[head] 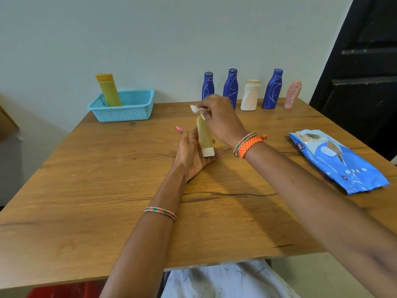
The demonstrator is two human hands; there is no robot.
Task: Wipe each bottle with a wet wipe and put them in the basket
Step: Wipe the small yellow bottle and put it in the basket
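My left hand (191, 151) holds a small yellow tube (204, 138) with a white cap pointing toward me, above the middle of the wooden table (107, 190). My right hand (219, 117) pinches a crumpled white wet wipe (196, 109) against the tube's far end. A light blue basket (124, 108) stands at the back left with a larger yellow bottle (108, 90) leaning in it. Along the back edge stand three blue bottles (207, 84) (231, 87) (272, 89), a white bottle (250, 95) and a pink bottle (292, 94).
A blue pack of wet wipes (337, 162) lies on the table's right side. A dark door (365, 61) is at the far right. The wall runs right behind the bottles. A red object (64, 291) shows below the table's near edge.
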